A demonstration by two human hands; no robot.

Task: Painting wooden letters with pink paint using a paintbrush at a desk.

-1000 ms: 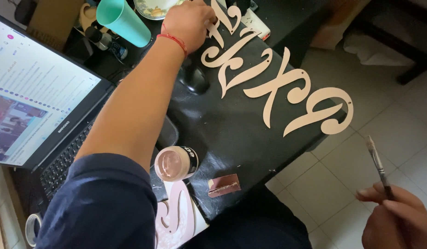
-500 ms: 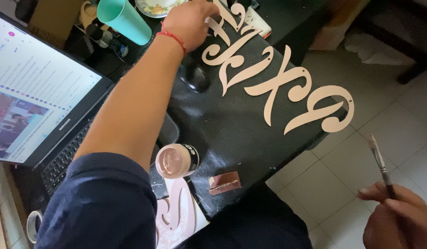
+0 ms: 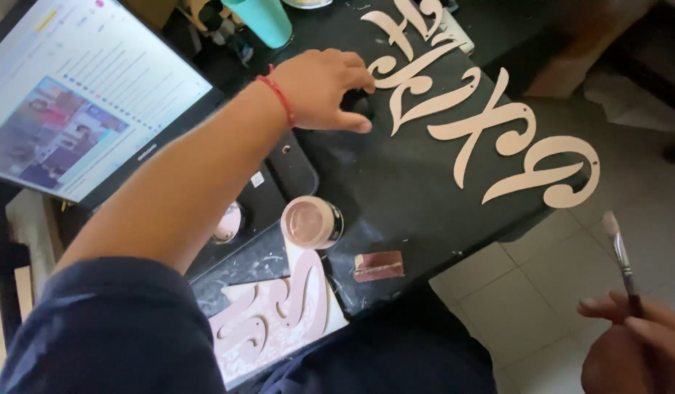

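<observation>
My left hand (image 3: 319, 87), with a red thread at the wrist, reaches over the black table (image 3: 396, 182). Its fingers curl around a small dark object (image 3: 361, 106) beside the pale wooden cut-out lettering (image 3: 491, 124). What that object is cannot be made out. My right hand (image 3: 633, 343) hangs off the table's edge over the tiled floor and grips a thin paintbrush (image 3: 621, 252), bristles up. An open jar of pink paint (image 3: 312, 221) stands near my left forearm.
An open laptop (image 3: 82, 109) sits at the left. A teal cup (image 3: 261, 18) stands at the back. A pink-painted cut-out piece (image 3: 279, 314) lies on a white sheet at the near edge, with a small brown block (image 3: 378, 266) to its right.
My left hand has drawn back from the far end of the lettering and closed on the small dark object. The right hand with the brush has barely moved.
</observation>
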